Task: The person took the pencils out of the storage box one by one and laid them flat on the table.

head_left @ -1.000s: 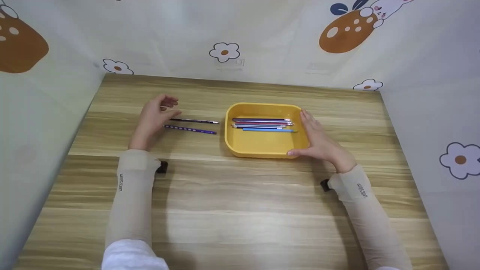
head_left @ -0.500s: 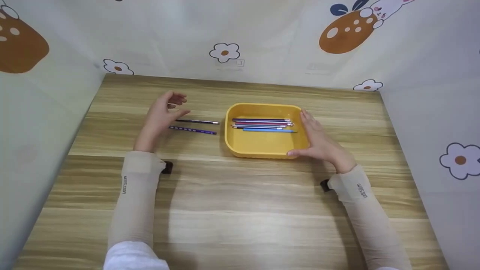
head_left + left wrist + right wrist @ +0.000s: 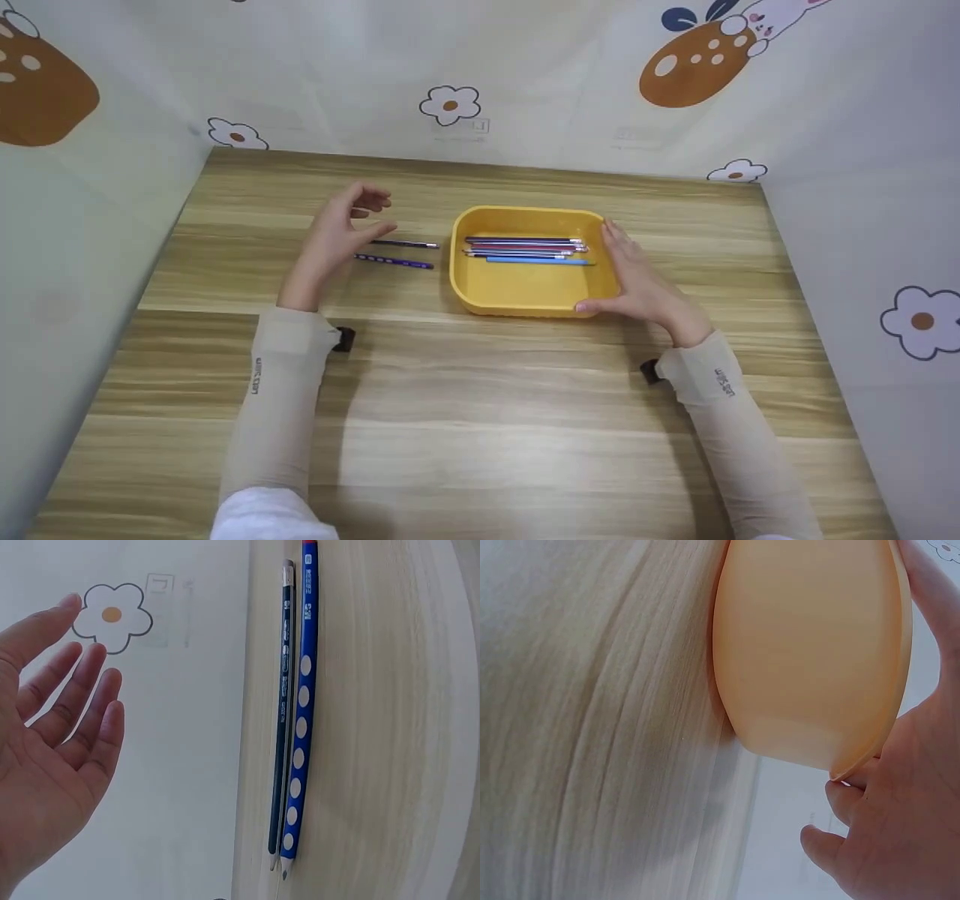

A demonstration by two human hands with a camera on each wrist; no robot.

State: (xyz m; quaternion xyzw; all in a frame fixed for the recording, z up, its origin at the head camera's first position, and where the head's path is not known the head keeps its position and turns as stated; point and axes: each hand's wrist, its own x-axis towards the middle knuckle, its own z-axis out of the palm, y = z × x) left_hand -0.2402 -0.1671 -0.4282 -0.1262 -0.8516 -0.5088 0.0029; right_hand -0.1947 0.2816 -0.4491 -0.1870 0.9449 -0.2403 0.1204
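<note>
My left hand (image 3: 334,236) is held over the left ends of two pencils on the table, its fingers loosely bent and nothing between them. One is a slim dark pencil (image 3: 282,712) with an eraser end; the other is a thicker blue pencil (image 3: 301,727) with pale dots. They lie side by side, left of a yellow plastic box (image 3: 525,292). My right hand (image 3: 645,285) grips the box's right end, thumb at the near rim and fingers around the far corner. Inside the box, several pencils (image 3: 521,246) lie roughly parallel, a light blue one (image 3: 540,261) nearest me.
The wooden table (image 3: 465,420) is bounded by pale printed sheets (image 3: 360,75) at the back and sides. A small black wrist camera (image 3: 344,339) sticks out from the left sleeve, another black camera (image 3: 651,370) from the right.
My left hand has drifted right above the two loose pencils, covering more of their left ends; both pencils lie where they were. The right hand and the box have not moved.
</note>
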